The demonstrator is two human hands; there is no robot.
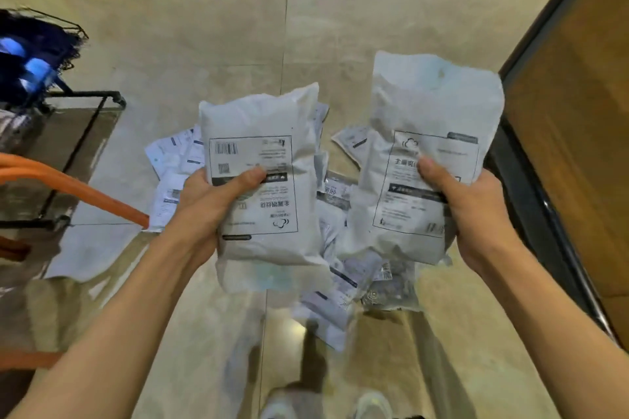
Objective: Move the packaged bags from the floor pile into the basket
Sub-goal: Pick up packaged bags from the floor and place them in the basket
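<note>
Each hand, left (207,201) and right (476,211), pinches one white labelled plastic mailer bag (262,177), (425,153), thumb-on-top grip, lifted clear of the floor pile (340,282) for carrying.

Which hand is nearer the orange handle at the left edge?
Left. The left hand, gripping a white bag, is just right of the orange handle. The right hand, holding another bag, is far across the pile.
</note>
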